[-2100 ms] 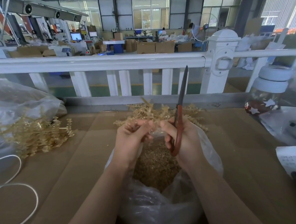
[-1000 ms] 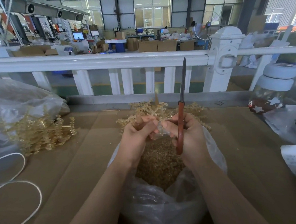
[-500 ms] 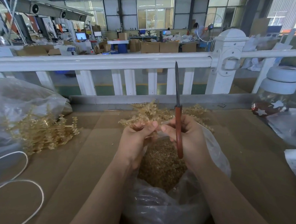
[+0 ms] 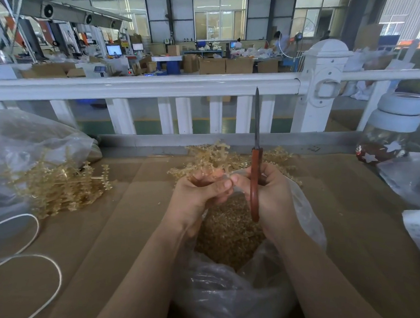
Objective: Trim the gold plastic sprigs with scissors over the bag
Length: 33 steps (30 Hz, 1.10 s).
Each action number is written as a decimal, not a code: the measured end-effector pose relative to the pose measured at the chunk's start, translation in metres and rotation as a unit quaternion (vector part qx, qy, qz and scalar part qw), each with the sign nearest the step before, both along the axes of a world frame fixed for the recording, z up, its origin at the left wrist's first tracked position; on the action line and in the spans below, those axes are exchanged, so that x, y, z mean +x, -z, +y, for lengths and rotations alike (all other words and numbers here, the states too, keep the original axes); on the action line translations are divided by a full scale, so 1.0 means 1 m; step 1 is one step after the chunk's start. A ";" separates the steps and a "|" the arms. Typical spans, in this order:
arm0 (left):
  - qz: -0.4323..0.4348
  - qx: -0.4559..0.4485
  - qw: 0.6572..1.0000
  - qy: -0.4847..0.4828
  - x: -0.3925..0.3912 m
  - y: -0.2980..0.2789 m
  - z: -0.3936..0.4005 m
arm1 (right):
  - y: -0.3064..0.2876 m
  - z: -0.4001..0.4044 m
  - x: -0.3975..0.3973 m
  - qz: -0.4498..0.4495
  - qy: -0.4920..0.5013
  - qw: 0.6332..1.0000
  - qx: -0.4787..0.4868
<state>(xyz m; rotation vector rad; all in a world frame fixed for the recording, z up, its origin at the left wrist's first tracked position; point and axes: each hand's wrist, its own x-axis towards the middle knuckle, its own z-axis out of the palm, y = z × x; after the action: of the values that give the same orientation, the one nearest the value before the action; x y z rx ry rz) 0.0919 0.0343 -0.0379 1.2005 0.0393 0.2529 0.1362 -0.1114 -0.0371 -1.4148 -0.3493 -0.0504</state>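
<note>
Cardboard (image 4: 341,225) covers the worktable, where, at far left, a white cord (image 4: 40,284) loops in front of a clear sack (image 4: 21,144) spilling untrimmed gold sprigs (image 4: 57,186). At centre, the left hand (image 4: 196,196) has its fingers curled round a gold plastic sprig (image 4: 206,177) held above the open mouth of the clear bag (image 4: 223,299), which holds a heap of gold trimmings (image 4: 227,233). Its fingertips meet those of the right hand (image 4: 271,194), which grips red-handled scissors (image 4: 255,180) with the blades together and pointing straight up. More sprigs (image 4: 228,155) lie piled just behind both hands, before a white railing (image 4: 151,85). At far right stands a jar (image 4: 394,127) with a pale lid.
</note>
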 end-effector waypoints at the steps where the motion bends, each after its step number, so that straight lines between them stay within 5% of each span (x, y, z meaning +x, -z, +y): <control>1: 0.001 0.008 1.000 0.009 0.000 0.000 0.000 | 0.000 0.000 0.000 -0.002 0.006 1.000 -0.009; 9: 0.007 0.010 1.000 0.012 -0.003 -0.002 -0.003 | -0.002 0.001 0.004 0.004 0.013 0.998 -0.054; 14: 0.026 -0.089 0.994 -0.058 -0.001 -0.004 -0.002 | -0.001 -0.003 0.007 -0.006 0.040 0.990 -0.134; 33: 0.009 -0.180 0.979 -0.095 -0.001 -0.002 0.005 | -0.021 -0.025 -0.010 -0.161 0.036 0.845 -0.509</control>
<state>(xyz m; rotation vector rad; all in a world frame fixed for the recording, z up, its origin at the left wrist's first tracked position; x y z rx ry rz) 0.0904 0.0393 -0.0360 0.8380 0.2074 0.3855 0.1265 -0.1365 -0.0158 -2.4932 -0.6531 -0.1855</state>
